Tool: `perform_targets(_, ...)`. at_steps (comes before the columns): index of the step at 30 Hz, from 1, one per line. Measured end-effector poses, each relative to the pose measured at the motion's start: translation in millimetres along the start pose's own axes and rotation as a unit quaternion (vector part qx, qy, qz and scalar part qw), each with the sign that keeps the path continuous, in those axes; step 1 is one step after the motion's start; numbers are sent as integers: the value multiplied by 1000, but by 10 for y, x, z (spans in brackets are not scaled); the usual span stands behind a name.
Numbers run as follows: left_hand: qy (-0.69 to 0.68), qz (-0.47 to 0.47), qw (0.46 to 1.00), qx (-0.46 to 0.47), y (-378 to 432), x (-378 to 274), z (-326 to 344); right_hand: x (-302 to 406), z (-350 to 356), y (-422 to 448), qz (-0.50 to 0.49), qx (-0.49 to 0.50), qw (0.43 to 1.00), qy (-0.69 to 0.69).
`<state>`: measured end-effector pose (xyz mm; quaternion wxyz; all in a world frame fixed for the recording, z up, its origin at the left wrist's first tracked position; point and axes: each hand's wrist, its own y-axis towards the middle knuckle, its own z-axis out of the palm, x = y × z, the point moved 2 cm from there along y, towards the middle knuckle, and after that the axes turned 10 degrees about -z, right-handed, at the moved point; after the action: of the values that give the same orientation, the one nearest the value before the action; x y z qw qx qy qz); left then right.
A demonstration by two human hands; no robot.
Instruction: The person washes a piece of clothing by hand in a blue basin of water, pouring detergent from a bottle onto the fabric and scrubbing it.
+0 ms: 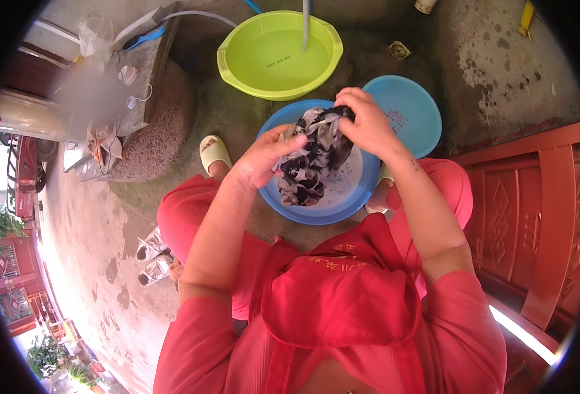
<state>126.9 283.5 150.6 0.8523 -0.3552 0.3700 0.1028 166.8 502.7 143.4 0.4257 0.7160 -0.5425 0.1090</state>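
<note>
My left hand (265,155) grips one side of a bunched, wet-looking patterned cloth (314,157) in black, grey and beige. The other side of the cloth is held by my right hand (366,120), at its upper right end. Both hands hold it over a blue plastic basin (290,215) with cloudy, sudsy water. Part of the cloth hangs low over the basin; whether it touches the water I cannot tell. Beyond stands a yellow-green basin (336,49) of clear water, with a grey hose or pipe (305,24) reaching into it. A smaller light blue basin (425,123) sits at the right.
A stone slab (154,93) on a rough stone base stands at the left, with a plastic bag (95,37) and cables. White shoes (154,268) lie on the concrete floor at lower left. Red panelled doors (509,216) are at the right. A drain cover (399,50) lies beyond the basins.
</note>
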Motion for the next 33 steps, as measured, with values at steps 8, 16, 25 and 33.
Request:
perform_targets(8, 174, -17, 983, -48, -74, -46, -10, -80, -121, 56, 92, -61, 963, 244)
perform_targets(16, -56, 58, 996, -49, 52, -43, -88, -50, -189, 75, 140, -80, 956, 245)
perform_targets(25, 454, 102, 884, -53, 120, 27, -56, -26, -276, 121, 205, -251, 847, 421)
perform_targets(33, 603, -111, 773, -160, 378, 229, -371, -37, -682, 59, 193, -314, 713, 597)
